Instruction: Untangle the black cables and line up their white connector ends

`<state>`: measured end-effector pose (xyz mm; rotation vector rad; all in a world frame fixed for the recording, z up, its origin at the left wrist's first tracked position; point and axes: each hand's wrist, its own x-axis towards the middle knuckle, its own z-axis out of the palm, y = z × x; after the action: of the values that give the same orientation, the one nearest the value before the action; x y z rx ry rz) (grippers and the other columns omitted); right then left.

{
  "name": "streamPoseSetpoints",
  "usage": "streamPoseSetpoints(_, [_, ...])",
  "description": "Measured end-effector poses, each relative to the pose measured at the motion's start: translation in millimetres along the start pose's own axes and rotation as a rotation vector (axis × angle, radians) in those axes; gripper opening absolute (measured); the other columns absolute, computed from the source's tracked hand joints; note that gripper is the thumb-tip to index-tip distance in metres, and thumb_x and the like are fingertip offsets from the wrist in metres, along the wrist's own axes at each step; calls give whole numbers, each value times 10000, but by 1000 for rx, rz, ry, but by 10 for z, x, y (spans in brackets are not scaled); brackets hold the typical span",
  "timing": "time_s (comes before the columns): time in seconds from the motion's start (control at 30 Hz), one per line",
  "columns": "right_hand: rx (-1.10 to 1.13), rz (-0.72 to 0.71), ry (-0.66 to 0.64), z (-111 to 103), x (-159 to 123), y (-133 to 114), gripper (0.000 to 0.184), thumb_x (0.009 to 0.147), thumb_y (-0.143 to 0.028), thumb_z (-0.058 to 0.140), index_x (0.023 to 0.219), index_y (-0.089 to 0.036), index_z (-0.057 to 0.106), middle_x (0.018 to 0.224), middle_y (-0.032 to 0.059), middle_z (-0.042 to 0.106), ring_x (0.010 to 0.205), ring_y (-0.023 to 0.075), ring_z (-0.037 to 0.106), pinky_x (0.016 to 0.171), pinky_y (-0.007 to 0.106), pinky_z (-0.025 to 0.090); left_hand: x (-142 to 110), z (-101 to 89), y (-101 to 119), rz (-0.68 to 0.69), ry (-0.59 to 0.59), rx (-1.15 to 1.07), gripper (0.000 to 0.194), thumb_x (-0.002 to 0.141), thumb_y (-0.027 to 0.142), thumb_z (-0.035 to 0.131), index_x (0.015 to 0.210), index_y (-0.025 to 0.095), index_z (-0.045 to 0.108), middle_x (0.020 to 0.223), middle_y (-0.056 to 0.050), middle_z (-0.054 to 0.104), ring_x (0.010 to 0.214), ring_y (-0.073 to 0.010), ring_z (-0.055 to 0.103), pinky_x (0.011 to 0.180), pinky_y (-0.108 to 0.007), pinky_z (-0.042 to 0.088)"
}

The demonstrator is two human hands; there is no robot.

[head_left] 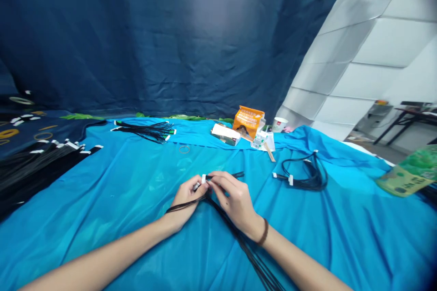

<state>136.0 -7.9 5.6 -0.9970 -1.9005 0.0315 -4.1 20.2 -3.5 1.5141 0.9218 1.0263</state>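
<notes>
Both hands meet over the middle of the blue cloth. My left hand [187,198] is closed on a bundle of black cables [247,245] near a white connector [204,178], which stands up between the fingertips. One strand runs back across the left wrist. My right hand [235,200] pinches the cables just right of that connector, with a short dark end sticking out past its fingers. The rest of the bundle hangs down under the right forearm toward the front edge. Fingers hide part of the connector end.
A looped cable bundle [316,177] lies to the right, another bundle [146,131] at the back left. More cables [44,159] lie far left. An orange bag [248,120], a small box [225,134] and a paper cup [279,124] stand behind. A green plastic bag [409,175] sits far right.
</notes>
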Motion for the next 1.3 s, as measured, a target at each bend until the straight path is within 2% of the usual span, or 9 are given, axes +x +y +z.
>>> streamPoseSetpoints(0.17, [-47, -120, -41, -123, -10, 101, 275, 855, -158, 438, 1117, -195, 513, 1200, 94, 501, 1060, 162, 513, 817, 276, 486, 3, -31, 23, -127, -40, -462, 176, 738, 317, 556, 708, 144, 565, 702, -9, 582, 719, -146, 539, 712, -267, 411])
streamPoseSetpoints(0.3, [-137, -152, 64, -230, -8, 240, 360, 829, -147, 472, 1179, -231, 469, 1207, 96, 468, 1049, 174, 504, 823, 309, 480, 70, -91, -11, -219, -14, -754, 58, 727, 185, 564, 687, 145, 581, 748, -43, 631, 793, -167, 589, 834, -337, 415])
streamPoseSetpoints(0.47, [-131, 82, 145, -267, 16, 334, 516, 756, -287, 592, 1227, -190, 406, 1053, 115, 474, 771, 168, 545, 663, 329, 504, 130, -154, 12, -266, 50, -839, 197, 786, 133, 448, 626, 139, 562, 711, -70, 642, 763, -163, 609, 865, -360, 414])
streamPoseSetpoints(0.7, [636, 531, -33, -191, 11, 288, 546, 761, -396, 564, 1217, -205, 331, 979, 63, 525, 433, 54, 501, 347, 189, 400, 112, -185, 9, -313, 2, -840, 159, 785, 142, 474, 664, 138, 579, 722, -58, 632, 779, -176, 612, 849, -384, 426])
streamPoseSetpoints(0.87, [790, 601, 35, -227, 71, 224, 318, 741, -412, 589, 887, -137, 526, 569, -10, 571, 463, 116, 558, 468, 236, 474, 102, -165, 30, -354, -91, -847, 132, 776, 169, 506, 660, 143, 565, 716, -43, 621, 843, -202, 613, 891, -450, 387])
streamPoseSetpoints(1.03, [777, 621, 140, -222, 106, 232, 268, 763, -377, 578, 866, -134, 534, 668, 41, 628, 638, 171, 636, 635, 299, 523, 106, -183, 48, -423, -171, -879, 112, 752, 227, 552, 681, 144, 577, 745, -49, 633, 838, -233, 622, 879, -503, 380])
streamPoseSetpoints(1.17, [491, 389, 284, -198, 25, 237, 212, 811, -266, 534, 988, -167, 472, 876, 65, 598, 715, 147, 625, 623, 277, 512, 129, -214, 45, -424, -91, -933, 195, 803, 188, 467, 647, 134, 570, 697, -47, 622, 742, -162, 613, 908, -469, 386])
streamPoseSetpoints(1.23, [155, 72, 322, -216, -37, 239, 199, 779, -180, 576, 949, -197, 474, 828, 26, 576, 659, 114, 587, 562, 232, 470, 128, -227, 51, -423, -47, -964, 231, 819, 174, 432, 631, 135, 561, 660, -35, 604, 698, -139, 601, 918, -444, 389])
streamPoseSetpoints(1.3, [-126, -269, 181, -239, -87, 236, 195, 766, -124, 585, 921, -204, 498, 720, -3, 563, 600, 97, 532, 534, 216, 417, 112, -232, 61, -434, -57, -986, 253, 831, 179, 405, 635, 134, 559, 655, -34, 594, 695, -138, 596, 908, -439, 396])
